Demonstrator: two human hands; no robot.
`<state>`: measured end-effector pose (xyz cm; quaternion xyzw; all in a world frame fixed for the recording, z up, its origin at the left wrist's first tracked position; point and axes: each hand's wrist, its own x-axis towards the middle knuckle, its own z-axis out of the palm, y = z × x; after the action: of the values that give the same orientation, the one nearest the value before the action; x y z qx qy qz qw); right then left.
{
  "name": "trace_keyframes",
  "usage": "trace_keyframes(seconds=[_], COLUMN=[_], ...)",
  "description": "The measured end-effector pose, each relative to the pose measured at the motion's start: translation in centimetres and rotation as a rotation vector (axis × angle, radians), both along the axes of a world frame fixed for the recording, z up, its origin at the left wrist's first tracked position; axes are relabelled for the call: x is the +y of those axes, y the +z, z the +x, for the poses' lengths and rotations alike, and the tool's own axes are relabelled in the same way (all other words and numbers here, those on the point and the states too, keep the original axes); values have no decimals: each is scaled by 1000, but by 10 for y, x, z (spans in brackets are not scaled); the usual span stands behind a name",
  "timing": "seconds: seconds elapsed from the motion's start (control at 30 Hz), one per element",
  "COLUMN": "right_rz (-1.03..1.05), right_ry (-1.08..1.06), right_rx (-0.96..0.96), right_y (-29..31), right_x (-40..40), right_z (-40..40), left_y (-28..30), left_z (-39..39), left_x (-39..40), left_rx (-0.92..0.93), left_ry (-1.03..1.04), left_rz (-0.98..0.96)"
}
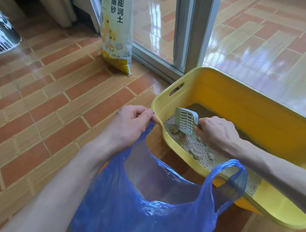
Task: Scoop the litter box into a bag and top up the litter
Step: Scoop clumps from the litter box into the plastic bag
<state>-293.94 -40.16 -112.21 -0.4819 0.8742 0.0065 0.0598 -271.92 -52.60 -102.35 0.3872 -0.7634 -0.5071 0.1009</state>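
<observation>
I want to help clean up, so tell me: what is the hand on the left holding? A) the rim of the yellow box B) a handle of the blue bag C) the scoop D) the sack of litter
B: the left hand pinches one handle of the blue bag to keep it open, while the right hand holds the scoop in the box.

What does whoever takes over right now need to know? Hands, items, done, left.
Left hand: holds one handle of the blue bag, mouth open beside the box.
Right hand: grips the grey scoop, tip in the litter by a clump.
Yellow litter box: several clumps remain.
Litter sack: upright by the door frame.
Done: no waste visible in the bag.
Left: scooping, top-up.
</observation>
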Motion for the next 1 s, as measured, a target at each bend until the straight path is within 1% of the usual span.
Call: trace_keyframes(seconds=[0.13, 0.27, 0.37, 0.47, 0.6, 0.73, 0.9, 1.0], right_rz=[7, 2, -13, -73, -104, -136, -244, -347], right_ry=[47, 45, 15, -34, -152, -288, -364, -431], right_rx=[-58, -188, -300, -444, -565, -729, -860, -998], right_y=[-5, -10, -13, -21, -25, -26, -27, -22], right_x=[-1, 3, 2, -3, -7, -1, 14, 27], right_z=[1, 6, 10, 17, 21, 23, 20, 20], left_y=[-1, 1, 3, 3, 1, 0, 2, 5], left_z=[3, 7, 9, 11, 9, 9, 11, 9], left_x=[-1, 0, 2, 1, -1, 1, -4, -2], left_rx=[-19, -75, -78, -63, -27, -54, -103, -115], left_ry=[16, 6, -7, -7, 4, 11, 40, 26], left_rz=[-25, -104, -120, -116, -60, -27, -100, -150])
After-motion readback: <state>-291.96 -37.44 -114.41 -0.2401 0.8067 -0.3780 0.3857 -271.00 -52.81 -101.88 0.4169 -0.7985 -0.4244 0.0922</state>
